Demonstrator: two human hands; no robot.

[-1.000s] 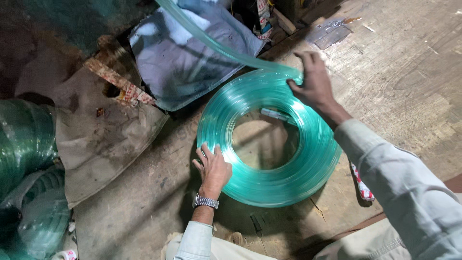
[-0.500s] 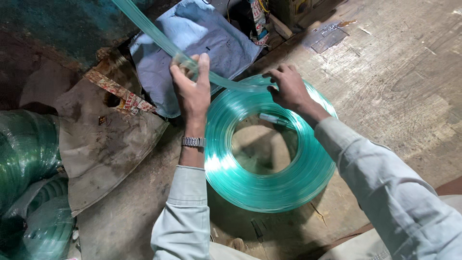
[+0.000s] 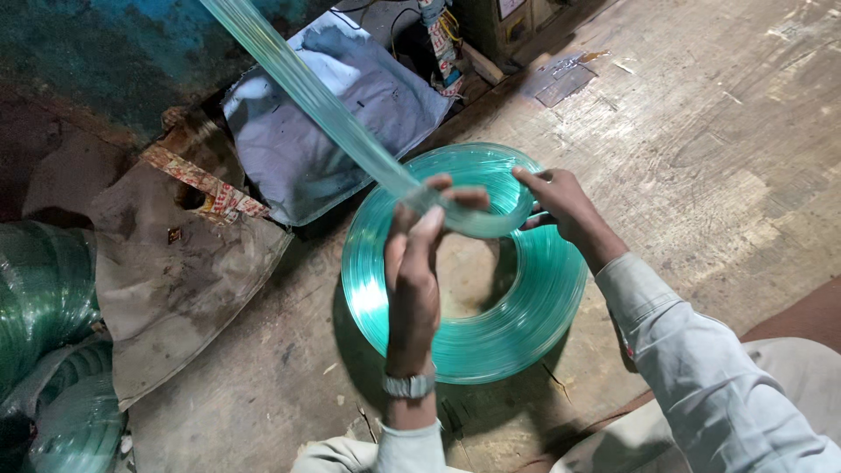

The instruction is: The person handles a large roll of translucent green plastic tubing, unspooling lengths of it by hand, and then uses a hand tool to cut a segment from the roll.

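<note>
Nearest to us we see two hands, both in pale grey sleeves. The left hand [image 3: 413, 263] is raised over the floor with a metal wristwatch [image 3: 408, 384] on its wrist; its thumb and fingers pinch the loose strip [image 3: 333, 114] of clear green plastic tubing between them. The right hand [image 3: 565, 203] reaches in from the right, its fingers pressed together and closed on the same strip just where it bends down toward the coil; the two hands sit near each other, with a short curve of strip between them.

Under both hands lies one coil [image 3: 517, 320] of that green tubing, wound flat into a wide ring on the concrete floor [image 3: 718, 158], bare floor showing through its middle. From the left hand's pinch the strip runs taut, up and away to the top left, out of the picture.

Left of the coil we count one brown, dirty sack [image 3: 175, 280] spread on the floor, with a red patterned band [image 3: 206, 184] along its upper edge. At the far left edge are two more bundles of green tubing [image 3: 44, 298], darker and partly cut off by the frame.

Beyond the coil lies one grey-blue bag [image 3: 350, 105], crumpled, the strip passing over it. Farther still, at the top, we make out a small clear plastic sheet [image 3: 561, 81] on the floor and some wires, too dim to count.
</note>
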